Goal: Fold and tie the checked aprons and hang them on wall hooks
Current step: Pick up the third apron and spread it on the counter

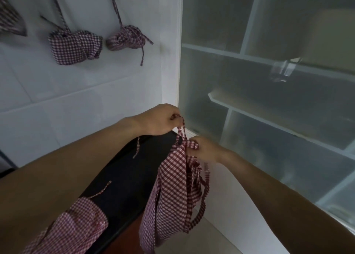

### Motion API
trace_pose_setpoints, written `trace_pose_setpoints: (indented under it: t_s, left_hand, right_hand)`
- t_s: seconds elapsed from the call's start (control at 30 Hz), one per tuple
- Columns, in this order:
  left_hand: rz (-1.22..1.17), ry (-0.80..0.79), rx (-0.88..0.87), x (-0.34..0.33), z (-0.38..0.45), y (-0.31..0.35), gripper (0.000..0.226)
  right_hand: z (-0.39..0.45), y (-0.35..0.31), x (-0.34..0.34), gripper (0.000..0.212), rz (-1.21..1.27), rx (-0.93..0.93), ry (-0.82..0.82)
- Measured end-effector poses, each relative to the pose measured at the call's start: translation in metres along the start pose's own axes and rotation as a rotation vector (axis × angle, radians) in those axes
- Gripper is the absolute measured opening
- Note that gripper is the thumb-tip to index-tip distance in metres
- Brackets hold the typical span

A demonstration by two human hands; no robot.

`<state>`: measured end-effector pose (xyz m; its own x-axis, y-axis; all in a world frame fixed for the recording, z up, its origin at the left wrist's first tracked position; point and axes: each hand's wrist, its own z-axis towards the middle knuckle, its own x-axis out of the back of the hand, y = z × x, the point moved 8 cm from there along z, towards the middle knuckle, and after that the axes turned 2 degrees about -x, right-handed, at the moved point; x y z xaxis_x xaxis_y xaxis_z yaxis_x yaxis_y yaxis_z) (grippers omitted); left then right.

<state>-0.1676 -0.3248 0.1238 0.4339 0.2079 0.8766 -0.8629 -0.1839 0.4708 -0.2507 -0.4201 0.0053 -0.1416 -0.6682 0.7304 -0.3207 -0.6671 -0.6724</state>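
A red-and-white checked apron [171,192] hangs loose in the air over the edge of a dark table [123,169]. My left hand [161,119] pinches its strap at the top. My right hand [204,149] grips the bunched upper edge of the cloth just below. Another checked apron [76,228] lies on the table at the lower left, a strap trailing from it. Two tied apron bundles [75,46] [124,37] hang by their straps on the white wall, and part of a third apron [10,17] shows at the far left.
A frosted glass cabinet [269,80] with white shelves fills the right side, close to my right arm. White tiled wall [57,103] stands behind the table. Pale floor [201,240] shows below the hanging apron.
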Motion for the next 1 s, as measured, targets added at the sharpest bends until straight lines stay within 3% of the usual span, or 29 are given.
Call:
trace_pose_setpoints:
  t_s: [0.13,0.23,0.37,0.43,0.5,0.6,0.7,0.83,1.0]
  left_hand:
    - [-0.486,0.100,0.197,0.003,-0.005,-0.023,0.032]
    - [-0.765,0.023,0.336,-0.003,-0.014,-0.038,0.024]
    - [-0.961,-0.036,0.397,-0.008,-0.024,-0.053,0.022]
    - [-0.941,-0.003,0.435,-0.006,-0.028,-0.062,0.021]
    - [-0.830,0.018,0.450,-0.002,-0.029,-0.069,0.021]
    - [-0.574,0.013,0.430,0.004,-0.031,-0.079,0.036]
    - [-0.296,0.001,0.441,0.008,-0.035,-0.098,0.034]
    - [-0.296,-0.022,0.536,-0.001,-0.047,-0.130,0.030]
    - [-0.469,0.083,0.565,-0.021,-0.054,-0.156,0.015]
  right_hand:
    - [0.004,-0.009,-0.007,0.021,0.145,0.014,0.049]
    - [0.002,-0.017,-0.018,0.013,0.232,0.017,0.032]
    - [0.002,-0.014,-0.039,0.038,0.359,-0.046,-0.055]
    - [0.001,-0.015,-0.053,0.046,0.475,-0.104,-0.140]
    - [-0.003,-0.019,-0.069,0.038,0.507,-0.150,-0.255]
    - [-0.010,-0.021,-0.087,0.026,0.426,-0.180,-0.393]
    - [-0.009,-0.016,-0.092,0.030,0.301,-0.133,-0.390]
    - [-0.009,-0.007,-0.084,0.046,0.324,-0.167,-0.354]
    - [-0.012,0.002,-0.078,0.052,0.239,-0.193,-0.434]
